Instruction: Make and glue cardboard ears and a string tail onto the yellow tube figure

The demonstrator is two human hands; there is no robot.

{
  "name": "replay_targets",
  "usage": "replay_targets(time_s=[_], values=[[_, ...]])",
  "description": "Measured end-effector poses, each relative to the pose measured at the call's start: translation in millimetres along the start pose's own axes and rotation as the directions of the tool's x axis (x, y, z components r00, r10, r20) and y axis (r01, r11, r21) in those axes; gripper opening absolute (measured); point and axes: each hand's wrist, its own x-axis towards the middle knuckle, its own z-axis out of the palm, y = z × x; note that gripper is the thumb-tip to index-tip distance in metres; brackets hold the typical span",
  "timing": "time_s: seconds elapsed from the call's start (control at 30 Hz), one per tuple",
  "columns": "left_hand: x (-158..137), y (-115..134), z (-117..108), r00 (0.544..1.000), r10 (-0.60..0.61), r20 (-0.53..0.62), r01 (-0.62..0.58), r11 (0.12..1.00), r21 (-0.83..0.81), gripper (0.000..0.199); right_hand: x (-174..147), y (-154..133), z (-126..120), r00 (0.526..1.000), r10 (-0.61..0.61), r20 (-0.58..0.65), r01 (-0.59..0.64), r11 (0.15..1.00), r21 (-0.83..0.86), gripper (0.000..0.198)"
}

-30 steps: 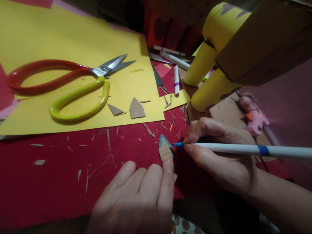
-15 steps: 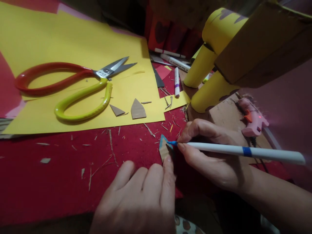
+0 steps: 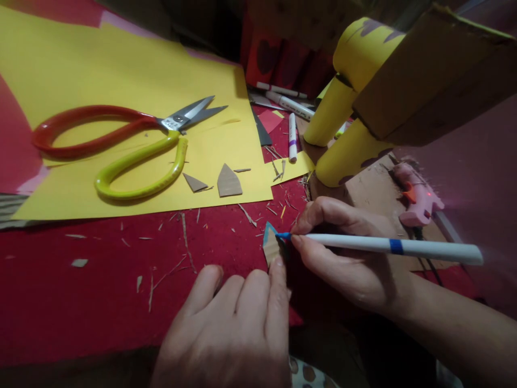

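A small pointed cardboard piece (image 3: pixel 272 248) lies on the red cloth, with blue colour along its pointed edges. The index fingertip of my left hand (image 3: pixel 236 318) presses its lower end down, the other fingers curled together beside it. Between thumb and fingers, my right hand (image 3: pixel 343 248) grips a white marker (image 3: pixel 355 242) with a blue band. Its blue tip touches the piece's right edge. Another pointed cardboard piece (image 3: pixel 229 181) and a cardboard triangle (image 3: pixel 195 183) rest on the yellow paper (image 3: pixel 133 70), near the open scissors (image 3: pixel 173 124) with red and yellow handles.
On the right stands a cardboard box (image 3: pixel 428 81) with yellow paper tubes (image 3: pixel 329 113). A pink glue gun (image 3: pixel 418 196) lies beyond my right hand. Several capped markers (image 3: pixel 293 137) lie at the back. Cardboard shreds (image 3: pixel 186 242) litter the red cloth (image 3: pixel 92 302).
The marker's back end has swung slightly left and up, its tip still at the piece's edge. My left hand keeps pressing in place. The view has shifted a little.
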Motion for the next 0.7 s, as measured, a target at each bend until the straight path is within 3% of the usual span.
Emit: replay_targets(time_s=[0.47, 0.7], values=[[-2, 1, 4, 0.999, -0.021, -0.042, 0.022, 1.0, 0.018, 0.031, -4, 4, -3, 1.0, -0.01, 0.024, 0.008, 0.995, 0.099, 0.016], [-4, 5, 3, 0.998, -0.058, -0.011, 0.058, 0.998, 0.014, 0.027, -1, -6, 1, 0.999, -0.007, 0.046, 0.004, 0.999, 0.052, 0.011]])
